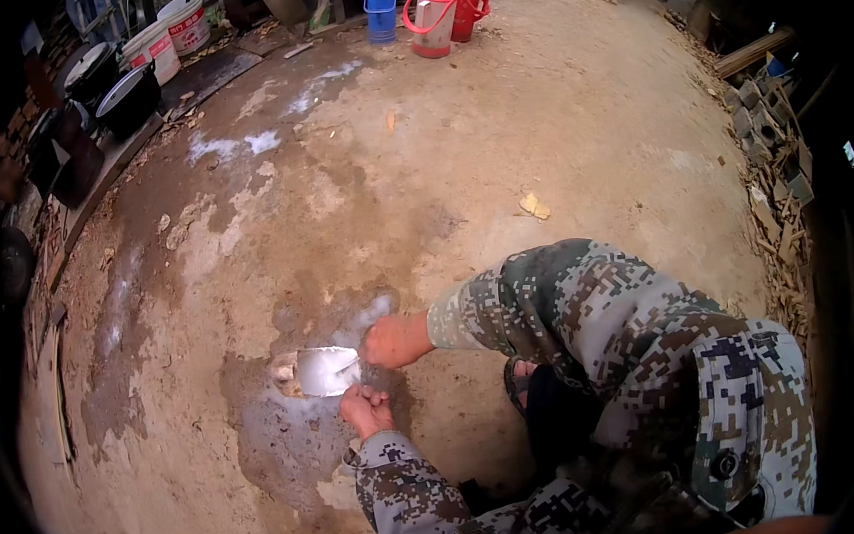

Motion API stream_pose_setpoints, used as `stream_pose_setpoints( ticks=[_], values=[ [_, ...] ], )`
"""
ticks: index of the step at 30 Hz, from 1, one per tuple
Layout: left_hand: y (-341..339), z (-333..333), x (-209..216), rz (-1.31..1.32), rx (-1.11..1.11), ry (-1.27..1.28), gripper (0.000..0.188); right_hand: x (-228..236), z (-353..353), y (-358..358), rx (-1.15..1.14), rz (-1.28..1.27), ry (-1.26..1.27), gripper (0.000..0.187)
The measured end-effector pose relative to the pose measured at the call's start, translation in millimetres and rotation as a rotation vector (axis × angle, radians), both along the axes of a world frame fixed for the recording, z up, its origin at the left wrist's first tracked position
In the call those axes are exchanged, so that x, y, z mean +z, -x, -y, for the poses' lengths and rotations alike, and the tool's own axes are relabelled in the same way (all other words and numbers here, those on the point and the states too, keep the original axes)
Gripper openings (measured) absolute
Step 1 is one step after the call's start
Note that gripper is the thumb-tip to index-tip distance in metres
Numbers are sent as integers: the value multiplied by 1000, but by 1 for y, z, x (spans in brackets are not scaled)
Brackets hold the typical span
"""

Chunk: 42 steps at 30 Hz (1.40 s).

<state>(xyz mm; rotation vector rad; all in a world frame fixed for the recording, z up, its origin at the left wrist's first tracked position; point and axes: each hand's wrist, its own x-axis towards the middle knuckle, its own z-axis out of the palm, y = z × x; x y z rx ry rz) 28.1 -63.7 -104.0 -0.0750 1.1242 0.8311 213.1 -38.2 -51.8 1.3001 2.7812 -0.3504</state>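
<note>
**Both hands on a small metal trowel blade at a damp floor patch**

Position of the tool. The trowel blade [327, 369] lies low against the ground just left of centre in the lower half of the frame, its flat face turned up and catching light. It sits at the upper edge of a dark wet patch [285, 434], beside a pale lump [284, 369] at its left tip.

Hands. The person is crouched, forearms in camouflage sleeves [551, 307] entering from the lower right. The left hand [366, 409] is curled shut at the blade's lower right corner; the right hand [393, 341] is closed in a fist at the upper right corner. Both appear to grip the handle end, which the fists hide, so the exact hold cannot be confirmed. Two hands close together on a short tool suggest pressing or scraping force kept near the surface.

Surfaces. The floor [497, 141] is rough, mottled concrete or packed earth, with whitish powdery smears toward the upper left. The blade is smooth, bright metal.

Surroundings. Two red flasks [447, 4] and a blue flask [381, 4] stand at top centre; white buckets [173, 31] and dark pans [123, 95] at upper left; rubble and wood scraps [770, 170] along the right edge.
</note>
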Motion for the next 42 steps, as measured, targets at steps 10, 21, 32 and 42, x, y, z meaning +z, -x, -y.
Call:
stream_pose_setpoints(
  ticks=[10,21,32,42],
  values=[
    [17,10,16,-280,89,-13,9,13,4,9,-127,21,183,54],
    [22,-3,23,-237,-38,-81,9,24,7,-19,-53,-49,106,60],
    [27,-1,23,-209,-19,-61,11,23,9,-1,-42,43,171,55],
    [45,2,25,-310,-139,-72,10,62,38,26,21,9,228,39]
  ],
)
